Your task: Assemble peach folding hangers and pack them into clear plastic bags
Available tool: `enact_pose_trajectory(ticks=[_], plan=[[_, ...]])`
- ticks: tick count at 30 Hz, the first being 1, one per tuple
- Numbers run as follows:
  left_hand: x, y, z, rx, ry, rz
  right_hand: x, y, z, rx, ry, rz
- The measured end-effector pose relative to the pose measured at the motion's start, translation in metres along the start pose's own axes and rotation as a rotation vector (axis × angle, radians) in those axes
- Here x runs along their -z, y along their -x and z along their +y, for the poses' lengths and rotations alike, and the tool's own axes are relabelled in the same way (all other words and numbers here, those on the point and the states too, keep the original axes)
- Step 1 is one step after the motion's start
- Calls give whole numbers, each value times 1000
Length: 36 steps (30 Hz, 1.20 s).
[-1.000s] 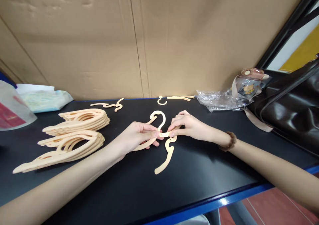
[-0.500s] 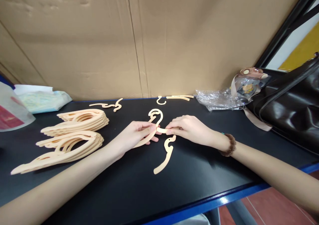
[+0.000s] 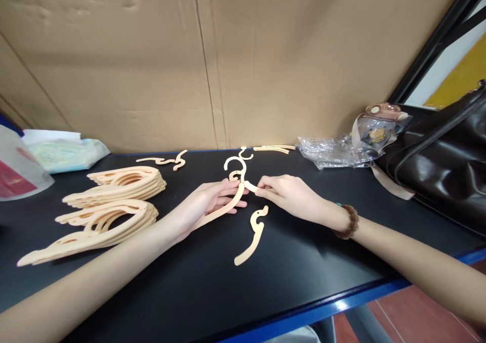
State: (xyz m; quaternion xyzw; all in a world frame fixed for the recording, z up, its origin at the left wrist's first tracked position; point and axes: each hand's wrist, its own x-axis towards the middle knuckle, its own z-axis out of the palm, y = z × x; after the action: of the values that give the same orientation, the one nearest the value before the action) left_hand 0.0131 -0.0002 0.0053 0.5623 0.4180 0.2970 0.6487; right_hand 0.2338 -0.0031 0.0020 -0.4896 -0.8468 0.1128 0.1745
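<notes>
A pale folding clothes hanger (image 3: 228, 205) is held up off the table between my hands, its hook pointing away from me. My left hand (image 3: 207, 201) holds the hanger's long left arm, the fingers behind it and the thumb near the joint. At the short right arm, my right hand (image 3: 284, 194) pinches with thumb and fingers, hiding that end. A loose curved hanger arm (image 3: 255, 234) lies on the table just in front. Beyond the held hanger, part of another pale piece (image 3: 234, 175) shows, and further back lies a loose hook (image 3: 246, 155).
Two stacks of hangers, a rear one (image 3: 117, 181) and a front one (image 3: 110, 226), lie left. Hanger parts (image 3: 176, 160) and thin strips (image 3: 275, 148) sit by the cardboard wall (image 3: 152, 70). Clear plastic wrap (image 3: 322, 151), a bottle (image 3: 375, 130) and a black bag (image 3: 440, 161) occupy the right.
The held hanger has turned, its hook now opening to the left and lying further away. My left fingers have loosened and straightened behind its arm. My right hand keeps its pinch.
</notes>
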Motion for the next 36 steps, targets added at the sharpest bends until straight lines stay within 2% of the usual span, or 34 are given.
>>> enact_pose_trajectory(ticks=[4,10,16,22,26,36], plan=[[1,0,-1,1,-34,0,3,-3,9,-91,37,28],[1,1,0,14,-50,43,13,-4,21,-136,62,-32],[7,-5,-5,-1,-21,-11,20,-2,19,-199,165,-15],[8,-7,-6,12,-75,5,20,-2,15,-286,419,-39],[6,-4,-5,-2,-132,13,19,-1,13,-275,537,-50],[7,-4,-8,-11,-161,22,17,3,10,-211,626,-30]])
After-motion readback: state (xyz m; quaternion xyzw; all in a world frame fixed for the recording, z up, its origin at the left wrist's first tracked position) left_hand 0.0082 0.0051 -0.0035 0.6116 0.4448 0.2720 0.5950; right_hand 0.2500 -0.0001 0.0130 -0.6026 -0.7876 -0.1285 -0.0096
